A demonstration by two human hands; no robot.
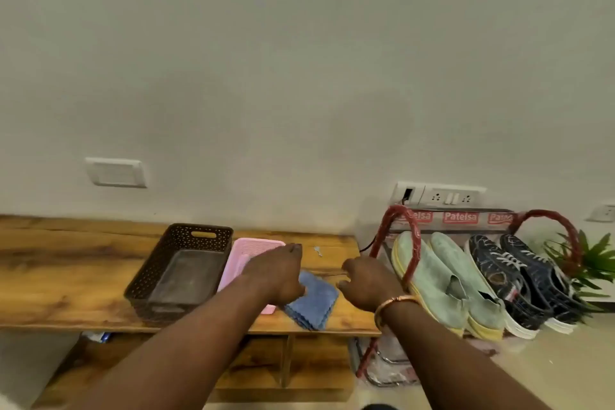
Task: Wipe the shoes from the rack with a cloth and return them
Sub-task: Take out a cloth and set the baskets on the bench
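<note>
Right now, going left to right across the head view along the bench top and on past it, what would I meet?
brown basket → pink tray → blue cloth → pale green shoes → dark blue sneakers → green plant

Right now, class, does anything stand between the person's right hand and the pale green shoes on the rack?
Yes: the rack's red side loop arches across the nearest pale green shoe, between it and the right hand. Nothing else visible intervenes.
</note>
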